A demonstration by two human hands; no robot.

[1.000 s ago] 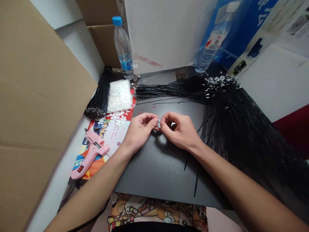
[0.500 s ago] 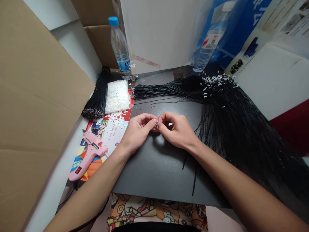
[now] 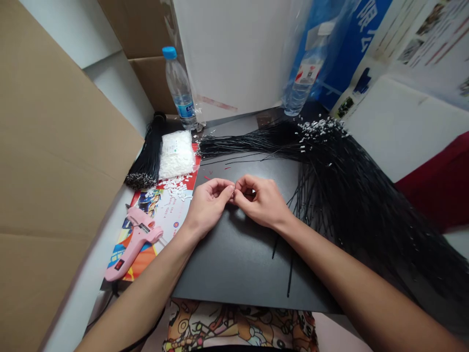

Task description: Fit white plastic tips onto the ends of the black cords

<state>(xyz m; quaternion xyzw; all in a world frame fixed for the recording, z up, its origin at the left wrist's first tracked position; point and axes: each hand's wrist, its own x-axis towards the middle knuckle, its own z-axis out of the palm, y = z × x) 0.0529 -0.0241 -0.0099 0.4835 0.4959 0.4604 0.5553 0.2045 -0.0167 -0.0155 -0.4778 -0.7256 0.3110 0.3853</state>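
Note:
Over the middle of the dark table (image 3: 234, 269), my left hand (image 3: 210, 205) and my right hand (image 3: 262, 200) meet at their fingertips. Both are closed in a pinch, thumb against forefinger. Whatever small piece sits between the fingertips is covered by them, so I cannot make it out. Left of my hands, small white tubular pieces (image 3: 175, 187) lie loose below a clear bag (image 3: 177, 154) packed with more of them. Right of my right hand spreads a large bundle of black cords (image 3: 351, 195), many tipped with white pieces (image 3: 320, 128).
A pink glue gun (image 3: 134, 242) lies on a printed sheet (image 3: 168, 215) at left. Another black bundle (image 3: 144, 156) rests behind it. Two water bottles, one blue-capped (image 3: 179, 90) and one white-capped (image 3: 306, 73), stand at the back. A cardboard panel (image 3: 66, 146) rises at left.
My fingertips have come closer together, and the small thing glimpsed between them is now covered. The whole view has shifted slightly, with the far things appearing lower.

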